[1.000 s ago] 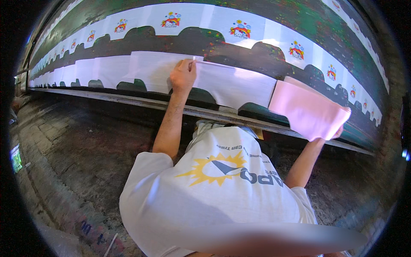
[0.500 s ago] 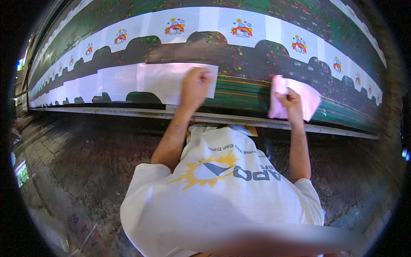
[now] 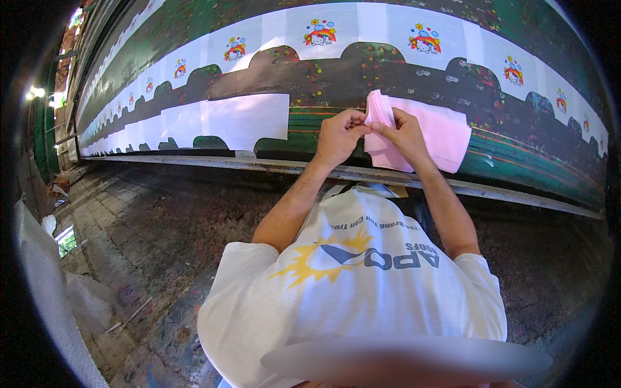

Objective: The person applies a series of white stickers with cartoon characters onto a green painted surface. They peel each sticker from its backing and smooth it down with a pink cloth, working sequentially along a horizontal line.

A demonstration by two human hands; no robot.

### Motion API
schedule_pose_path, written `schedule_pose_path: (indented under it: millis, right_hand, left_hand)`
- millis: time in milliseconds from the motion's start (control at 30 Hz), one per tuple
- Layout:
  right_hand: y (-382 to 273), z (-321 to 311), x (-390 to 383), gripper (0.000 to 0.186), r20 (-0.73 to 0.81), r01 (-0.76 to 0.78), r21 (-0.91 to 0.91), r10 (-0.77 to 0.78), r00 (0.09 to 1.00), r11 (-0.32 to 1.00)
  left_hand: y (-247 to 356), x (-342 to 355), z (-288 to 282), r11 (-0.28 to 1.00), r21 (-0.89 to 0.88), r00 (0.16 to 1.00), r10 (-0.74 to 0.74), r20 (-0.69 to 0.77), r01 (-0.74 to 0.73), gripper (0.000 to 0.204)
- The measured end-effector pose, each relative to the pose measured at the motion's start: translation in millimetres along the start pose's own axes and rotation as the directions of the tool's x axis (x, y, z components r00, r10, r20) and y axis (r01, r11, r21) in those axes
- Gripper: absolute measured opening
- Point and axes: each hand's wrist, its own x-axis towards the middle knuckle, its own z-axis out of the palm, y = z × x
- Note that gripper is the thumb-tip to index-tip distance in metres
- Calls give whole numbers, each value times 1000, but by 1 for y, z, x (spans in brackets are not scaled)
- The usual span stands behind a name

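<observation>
A stack of pink cloth pieces (image 3: 443,132) lies at the near edge of the long table, its left edge lifted and fanned in several layers. My right hand (image 3: 404,137) grips this raised edge between thumb and fingers. Close against it, my left hand (image 3: 341,137) is closed, with thumb and fingertips pinching at the cloth's left edge. Whether a single layer is between them is too small to tell. To the left, plain pale pink cloth pieces (image 3: 249,119) lie flat in a row with curved cut-outs along the near side.
The table (image 3: 310,77) is dark green and paint-spotted, with a metal rail (image 3: 278,167) along its near edge. Farther back runs a row of white pieces (image 3: 375,26) with colourful cartoon prints. A translucent plastic sheet (image 3: 48,291) hangs at the lower left above a stained floor (image 3: 168,213).
My left hand has left the end of the pale row and moved right to the stack. The stack, folded up in my right hand before, now rests spread on the table with its left edge raised.
</observation>
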Motion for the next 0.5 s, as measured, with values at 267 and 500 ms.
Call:
schedule_pose_path:
  millis: [267,500]
  right_hand:
    - [-11,6,-1,35,-17,5,-87,-7,1000,996]
    - [-8,9,0,39,-29,-55,-22,54,998,998]
  left_hand:
    - [-10,-4,-4,969,-224,994,-99,46,107,26]
    - [-28,5,-20,897,-419,985,-89,150,145,37]
